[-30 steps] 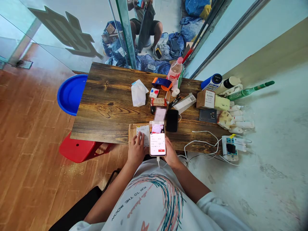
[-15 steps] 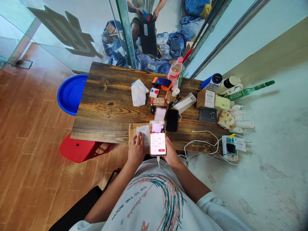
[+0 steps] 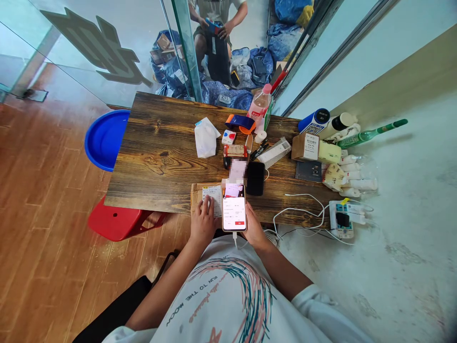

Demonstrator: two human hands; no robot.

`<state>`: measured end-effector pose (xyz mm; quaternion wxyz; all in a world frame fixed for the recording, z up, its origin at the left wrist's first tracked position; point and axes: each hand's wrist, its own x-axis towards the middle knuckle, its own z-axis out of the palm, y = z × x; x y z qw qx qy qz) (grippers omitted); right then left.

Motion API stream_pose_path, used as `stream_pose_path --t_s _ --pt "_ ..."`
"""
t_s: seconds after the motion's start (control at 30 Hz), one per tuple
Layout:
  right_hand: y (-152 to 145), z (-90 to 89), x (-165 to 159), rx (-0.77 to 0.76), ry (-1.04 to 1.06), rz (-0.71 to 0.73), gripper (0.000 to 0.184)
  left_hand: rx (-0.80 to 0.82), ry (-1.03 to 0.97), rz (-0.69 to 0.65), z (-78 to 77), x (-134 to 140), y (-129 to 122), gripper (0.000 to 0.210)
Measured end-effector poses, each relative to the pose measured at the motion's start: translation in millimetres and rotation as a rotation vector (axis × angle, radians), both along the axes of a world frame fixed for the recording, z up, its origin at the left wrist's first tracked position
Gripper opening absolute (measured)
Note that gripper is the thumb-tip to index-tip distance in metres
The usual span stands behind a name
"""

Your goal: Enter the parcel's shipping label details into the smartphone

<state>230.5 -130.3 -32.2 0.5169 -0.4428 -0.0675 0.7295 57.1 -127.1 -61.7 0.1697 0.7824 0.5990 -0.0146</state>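
Observation:
A smartphone (image 3: 234, 213) with a lit screen is in my right hand (image 3: 254, 226), whose fingers wrap its right edge. A white charging cable (image 3: 234, 238) is plugged into its lower end. My left hand (image 3: 203, 220) lies with fingers stretched out over a cardboard parcel (image 3: 196, 194) at the table's front edge, touching the white printed label (image 3: 213, 195) on it. Just beyond the phone, a blurred pale slip (image 3: 237, 170) lies before a small red and black device (image 3: 235, 152). A black phone (image 3: 256, 178) rests to its right.
The wooden table (image 3: 150, 143) also bears a pink-capped bottle (image 3: 260, 105), a tape dispenser (image 3: 240, 122), a small carton (image 3: 305, 146) and a power strip (image 3: 341, 220). Stools, blue (image 3: 103, 143) and red (image 3: 114, 221), stand at left. Behind the glass, a person (image 3: 217, 19) handles something blue.
Behind the glass, the other person has leaned in, and both of that person's hands are now at the blue item. My hands, the phone and the parcel stay in place.

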Motion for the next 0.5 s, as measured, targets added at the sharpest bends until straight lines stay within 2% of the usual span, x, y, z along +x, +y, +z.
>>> stream_pose_path --t_s 0.13,0.5 --pt "0.1 0.2 0.4 -0.021 -0.004 -0.001 0.038 0.024 -0.016 0.064 1.7 1.9 -0.6 0.07" --pt "0.4 0.3 -1.6 -0.028 -0.03 0.006 0.04 -0.021 -0.014 0.014 -3.3 -0.8 -1.4 0.071"
